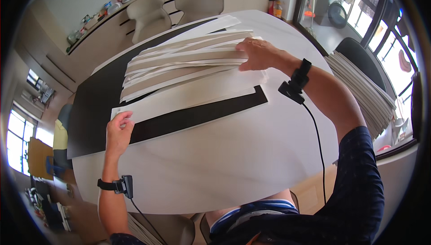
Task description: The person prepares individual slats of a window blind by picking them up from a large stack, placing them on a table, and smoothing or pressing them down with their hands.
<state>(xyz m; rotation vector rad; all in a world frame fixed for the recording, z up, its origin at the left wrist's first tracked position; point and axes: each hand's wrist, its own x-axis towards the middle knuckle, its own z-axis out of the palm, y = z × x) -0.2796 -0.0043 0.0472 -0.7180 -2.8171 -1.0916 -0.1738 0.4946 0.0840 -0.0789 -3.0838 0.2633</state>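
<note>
A loose pile of long white and beige strips (185, 54) lies on a black board (97, 93) on the table before me. Nearest to me is a wide, glossy white strip (188, 91), slanting up to the right. My left hand (119, 132) is at its left end, fingers curled by the corner; whether they pinch it is hidden. My right hand (261, 53) reaches over the right ends of the pile, thumb and fingers spread across several strips. I cannot tell if it grips any. Each wrist wears a black strap with a cabled device.
The white table (208, 167) has rounded edges. Two beige chairs (198, 2) stand at its far side, before a counter (104, 19) with assorted items. On the right, a dark chair (362, 59) carries a stack of long grey-beige strips (362, 93). A cable (318, 137) hangs from the right wrist device.
</note>
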